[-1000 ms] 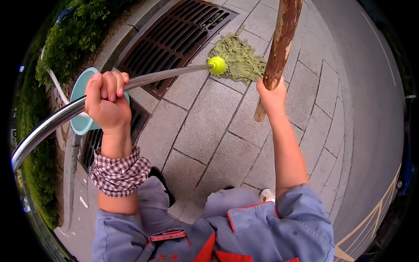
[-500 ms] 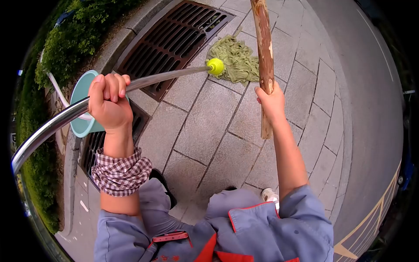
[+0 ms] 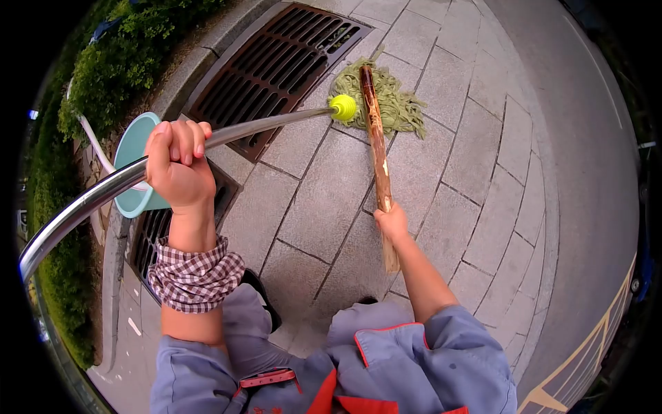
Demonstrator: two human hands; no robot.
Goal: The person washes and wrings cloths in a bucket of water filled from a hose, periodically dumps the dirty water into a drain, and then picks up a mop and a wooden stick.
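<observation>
My left hand [image 3: 181,165] is wrapped round the shiny metal handle of a mop [image 3: 258,125]. At the handle's far end, a yellow collar joins it to the green mop head [image 3: 396,103], which lies spread on the paving. My right hand [image 3: 392,222] grips a rough wooden stick [image 3: 377,148] near its lower end. The stick's bark is partly peeled, and its dark upper end overlaps the mop head in view. Whether the two touch, I cannot tell.
A brown drain grate [image 3: 276,65] lies beyond the handle. Left of it, a pale green bucket [image 3: 134,165] stands by the kerb, near green bushes [image 3: 110,62]. Grey paving slabs [image 3: 310,200] extend to the road [image 3: 586,138] on the right.
My right hand has moved down and left, bringing the stick lower, with its upper end now over the mop head. The left hand and mop have shifted slightly right.
</observation>
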